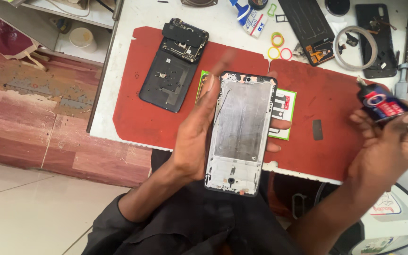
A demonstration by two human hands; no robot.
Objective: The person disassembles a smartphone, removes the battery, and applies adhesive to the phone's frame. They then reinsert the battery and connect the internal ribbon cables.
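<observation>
The phone frame (pixel 240 132) lay in the left hand (pixel 195 137), held over the near edge of the mat (pixel 138 108), which lay on the table (pixel 133 14). Left of the frame and farther back, an opened phone body (pixel 171 71) lay on the mat, and a flat packet (pixel 282 111) lay just behind the frame. To the right, the right hand (pixel 388 141) gripped a glue tube (pixel 382 105) beyond the mat's right edge, with rubber bands (pixel 277 46) and a coiled ring (pixel 355 47) at the table's far side.

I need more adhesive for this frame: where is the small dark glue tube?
In the head view, the small dark glue tube is at the right edge, in the right hand, above the red mat.
</observation>
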